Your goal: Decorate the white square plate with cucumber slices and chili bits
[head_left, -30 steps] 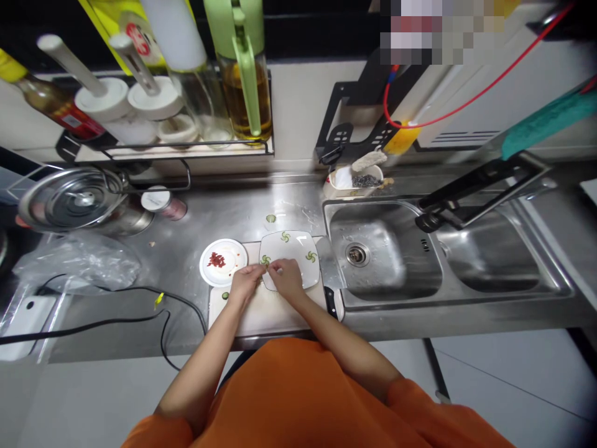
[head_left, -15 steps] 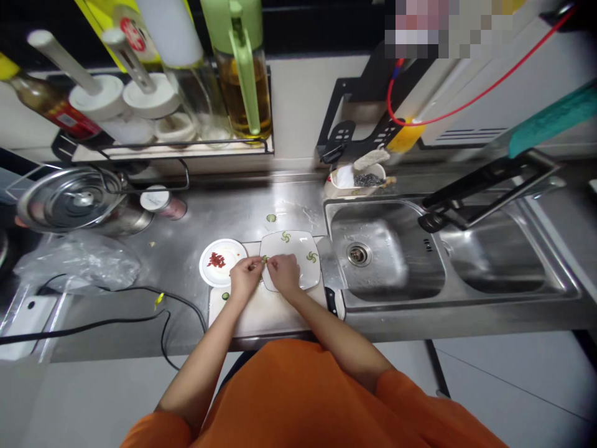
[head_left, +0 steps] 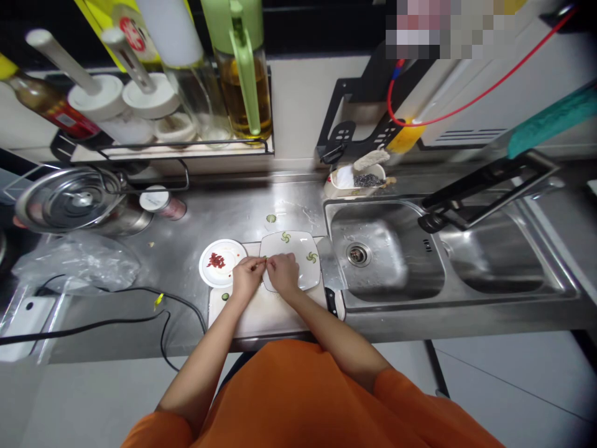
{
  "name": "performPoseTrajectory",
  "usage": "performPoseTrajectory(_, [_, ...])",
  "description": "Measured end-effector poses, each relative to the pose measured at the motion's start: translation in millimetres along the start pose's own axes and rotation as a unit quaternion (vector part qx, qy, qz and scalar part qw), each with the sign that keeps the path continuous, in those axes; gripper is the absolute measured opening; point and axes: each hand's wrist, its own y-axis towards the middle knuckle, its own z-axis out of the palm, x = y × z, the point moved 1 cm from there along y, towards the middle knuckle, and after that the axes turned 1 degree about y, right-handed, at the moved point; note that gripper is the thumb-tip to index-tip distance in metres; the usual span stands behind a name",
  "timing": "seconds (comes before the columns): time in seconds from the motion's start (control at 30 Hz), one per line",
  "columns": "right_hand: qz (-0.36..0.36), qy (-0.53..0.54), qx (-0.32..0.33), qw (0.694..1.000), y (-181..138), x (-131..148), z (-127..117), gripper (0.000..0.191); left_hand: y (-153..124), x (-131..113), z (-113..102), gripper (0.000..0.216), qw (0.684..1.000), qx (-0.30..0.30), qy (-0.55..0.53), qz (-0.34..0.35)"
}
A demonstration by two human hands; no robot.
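Note:
My left hand [head_left: 247,277] and my right hand [head_left: 283,274] meet over the left edge of a white square plate [head_left: 308,279]. Both have their fingertips pinched together, almost touching, with a tiny green bit showing between them; what each holds is too small to make out. Curved green slices form a swirl [head_left: 286,237] at the plate's top and another swirl [head_left: 311,257] at its right. Just left of my left hand, a round white plate [head_left: 222,279] carries small red pieces [head_left: 216,261]. Beneath lies a pale cutting board [head_left: 268,314], with a green vegetable end [head_left: 226,297] on it.
A knife [head_left: 331,303] lies between the board and the double sink [head_left: 392,249]. Another green piece [head_left: 271,218] rests on the steel counter behind. To the left are a plastic bag [head_left: 79,264], a black cable [head_left: 181,298], a lidded pot [head_left: 79,199] and a small jar [head_left: 163,203].
My fingers have shifted slightly at the plate's left edge, and the right hand's fingers are curled a little more. The plates and other things stay put.

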Motion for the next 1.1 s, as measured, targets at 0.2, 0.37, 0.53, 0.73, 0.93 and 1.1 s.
performPoseTrajectory(0.2, [-0.002, -0.011, -0.002, 1.0, 0.8, -1.4, 2.2, 0.022, 0.7, 2.6, 1.8, 0.014, 1.0, 0.008, 0.008, 0.008])
performPoseTrajectory(0.37, [-0.005, -0.004, -0.016, 1.0, 0.8, -2.1, 4.2, 0.022, 1.1, 4.0, 2.7, 0.015, 0.999, 0.023, 0.026, 0.014])
performPoseTrajectory(0.53, [-0.002, -0.002, -0.017, 1.0, 1.3, -2.2, 4.2, 0.021, 0.6, 4.5, 3.2, 0.015, 0.999, 0.026, 0.034, 0.022])
performPoseTrajectory(0.73, [-0.007, 0.007, -0.029, 1.0, -0.6, -4.2, 3.6, 0.018, 0.6, 4.0, 3.6, 0.015, 0.998, 0.018, 0.043, 0.03])
performPoseTrajectory(0.93, [-0.01, -0.006, -0.021, 1.0, -2.3, -5.2, 1.6, 0.016, 0.4, 3.1, 2.5, 0.015, 0.998, 0.011, 0.044, 0.041])
performPoseTrajectory(1.1, [-0.007, -0.012, -0.014, 1.0, -3.4, -5.2, -0.9, 0.017, 0.0, 0.4, 1.2, 0.017, 0.998, 0.004, 0.049, 0.031])
